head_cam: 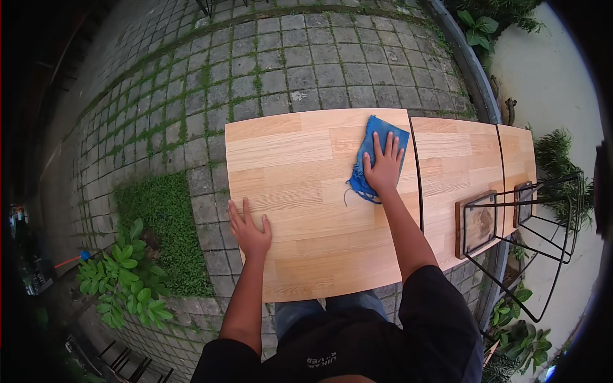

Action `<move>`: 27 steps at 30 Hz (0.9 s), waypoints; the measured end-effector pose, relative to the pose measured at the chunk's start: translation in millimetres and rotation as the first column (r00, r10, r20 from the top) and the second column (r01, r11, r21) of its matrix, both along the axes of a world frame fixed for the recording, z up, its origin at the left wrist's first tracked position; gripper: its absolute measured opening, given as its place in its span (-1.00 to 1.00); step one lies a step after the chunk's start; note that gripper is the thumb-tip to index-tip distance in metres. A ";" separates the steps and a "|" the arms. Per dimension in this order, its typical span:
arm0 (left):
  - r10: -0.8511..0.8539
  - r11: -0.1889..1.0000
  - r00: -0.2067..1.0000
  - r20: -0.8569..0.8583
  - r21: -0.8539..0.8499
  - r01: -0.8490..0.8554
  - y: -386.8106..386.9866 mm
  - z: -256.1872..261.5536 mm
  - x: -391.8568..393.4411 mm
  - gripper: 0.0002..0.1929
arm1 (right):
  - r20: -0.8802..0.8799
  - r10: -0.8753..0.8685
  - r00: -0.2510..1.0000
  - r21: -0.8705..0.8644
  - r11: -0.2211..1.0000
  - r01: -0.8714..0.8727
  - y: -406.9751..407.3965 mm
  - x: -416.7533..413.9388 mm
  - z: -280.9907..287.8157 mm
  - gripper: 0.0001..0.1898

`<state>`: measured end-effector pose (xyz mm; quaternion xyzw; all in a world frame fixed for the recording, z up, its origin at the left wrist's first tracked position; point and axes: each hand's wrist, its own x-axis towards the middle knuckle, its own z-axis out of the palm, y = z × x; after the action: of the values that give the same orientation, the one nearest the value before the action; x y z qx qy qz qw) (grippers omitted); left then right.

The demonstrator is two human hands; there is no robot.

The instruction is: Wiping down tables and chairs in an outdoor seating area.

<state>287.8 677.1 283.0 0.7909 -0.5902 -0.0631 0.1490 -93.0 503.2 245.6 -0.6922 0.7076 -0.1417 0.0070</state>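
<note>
A wood-patterned tabletop [297,191] lies in front of me. My right hand [384,167] presses flat, fingers a little spread, on a folded blue cloth [378,131] near the tabletop's right edge. The cloth's frayed lower end and some loose threads trail on the wood below and to the left of the hand. At the left edge of the same tabletop rests my left hand [250,232], its fingers apart and nothing in it.
Two more wood-patterned tabletops, the nearer one [445,177] beside mine across a narrow dark gap, continue to the right. Upturned stools with black metal legs, one with a wooden seat [476,224], lie on them. Paving blocks [273,81] and a leafy plant [127,282] surround the tables.
</note>
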 end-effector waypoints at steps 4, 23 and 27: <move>0.014 1.000 0.999 -0.029 -0.003 -0.015 0.7 -1.2 1.0 -0.14 | 0.067 0.078 0.995 -0.023 0.997 -0.077 -6.3 107.3 4.6 -0.27; 0.017 0.999 0.997 -0.077 -0.042 -0.020 16.6 -11.7 14.0 -0.02 | 0.341 0.578 0.741 0.011 0.786 -0.618 38.1 318.1 12.0 -0.22; -0.018 0.996 0.994 -0.104 -0.087 0.009 19.2 -8.2 14.7 -0.07 | 0.291 0.552 0.782 -0.002 0.817 -0.576 30.9 243.6 13.9 -0.24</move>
<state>302.5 696.3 274.8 0.7752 -0.5892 -0.0800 0.2133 150.7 534.1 259.5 -0.8441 0.4653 -0.1981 0.1783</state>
